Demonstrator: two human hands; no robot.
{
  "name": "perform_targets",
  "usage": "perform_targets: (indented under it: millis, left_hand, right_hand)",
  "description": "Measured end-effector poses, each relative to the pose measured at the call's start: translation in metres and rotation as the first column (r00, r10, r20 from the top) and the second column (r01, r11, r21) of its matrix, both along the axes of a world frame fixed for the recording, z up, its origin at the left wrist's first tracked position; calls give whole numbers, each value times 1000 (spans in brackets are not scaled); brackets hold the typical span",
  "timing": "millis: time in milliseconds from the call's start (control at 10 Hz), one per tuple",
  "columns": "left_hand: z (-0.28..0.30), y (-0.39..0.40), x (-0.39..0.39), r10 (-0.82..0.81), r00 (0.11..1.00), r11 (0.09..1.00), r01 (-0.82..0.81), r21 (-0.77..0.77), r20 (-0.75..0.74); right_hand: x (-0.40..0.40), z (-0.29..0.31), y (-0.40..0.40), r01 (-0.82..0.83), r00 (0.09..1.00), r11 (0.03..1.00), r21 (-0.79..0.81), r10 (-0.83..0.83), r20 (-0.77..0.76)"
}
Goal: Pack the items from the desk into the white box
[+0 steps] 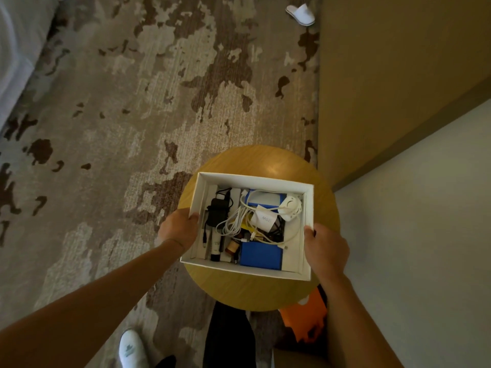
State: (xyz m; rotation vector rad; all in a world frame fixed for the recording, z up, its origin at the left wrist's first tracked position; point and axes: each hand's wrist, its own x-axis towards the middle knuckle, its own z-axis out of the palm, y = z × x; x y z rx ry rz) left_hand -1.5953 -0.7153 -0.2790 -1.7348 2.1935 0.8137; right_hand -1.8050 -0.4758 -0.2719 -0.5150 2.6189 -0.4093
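The white box (255,179) is open and sits over a small round wooden table (268,160). My left hand (179,229) grips its left wall and my right hand (325,248) grips its right wall. Inside lie a black charger with its cable (219,211), a tangle of white cables (240,221), a white perforated mouse (291,207), two blue flat items (260,254), a dark tube (215,247), a small brown round item (231,247) and a white tag (267,217).
Patterned brown and beige carpet (148,102) covers the floor. A tan wooden cabinet (398,75) and a pale surface (414,235) stand on the right. An orange bag (305,317) lies below the table. A white slipper (301,13) lies far off; my white shoe (131,349) is near.
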Motion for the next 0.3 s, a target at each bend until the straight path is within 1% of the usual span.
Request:
perform_targets:
  millis: [100, 200, 300]
  left_hand:
    - [-4, -5, -2, -45, 999, 999, 45, -12, 11]
    - [6, -11, 0, -145, 987, 971, 130, 202, 64]
    - [32, -25, 0, -129, 991, 940, 111, 321, 34]
  right_hand:
    - [-5, -3, 1, -16, 1000, 1000, 22, 16, 13]
    - [-8, 7, 0, -75, 988, 986, 147, 54, 145]
    - [-27, 47, -12, -219, 933, 949, 229, 135, 334]
